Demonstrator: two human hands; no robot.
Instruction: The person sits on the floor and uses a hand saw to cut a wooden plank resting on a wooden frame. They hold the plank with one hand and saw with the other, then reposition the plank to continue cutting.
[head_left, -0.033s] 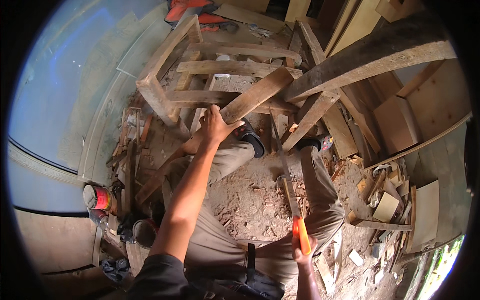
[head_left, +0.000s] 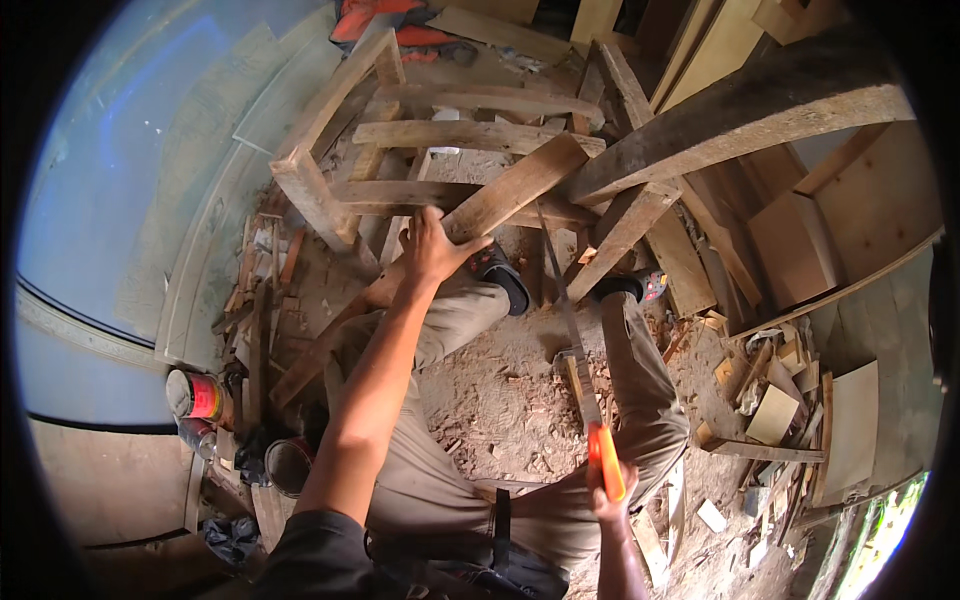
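Observation:
My left hand (head_left: 436,250) is wrapped over a weathered wooden plank (head_left: 515,188), with the thumb stretched along its near side. The plank slants up to the right, its far end against the frame's timbers. My right hand (head_left: 612,490) grips the orange handle of a hand saw (head_left: 571,345). The long, thin blade points away from me, and its tip meets the plank's lower edge; whether the teeth are in the wood I cannot tell. Around the plank stands an old wooden frame (head_left: 305,195) with several crossbars.
A thick beam (head_left: 740,115) crosses the upper right. Wood offcuts (head_left: 775,415) lie in a heap at right. An open can (head_left: 192,395) and a dark cup-like container (head_left: 290,467) stand at left, below a bluish panel (head_left: 130,190). My legs straddle the dirt floor (head_left: 490,400).
My right hand and the saw's handle have shifted very slightly away from me. My left hand and the plank look the same.

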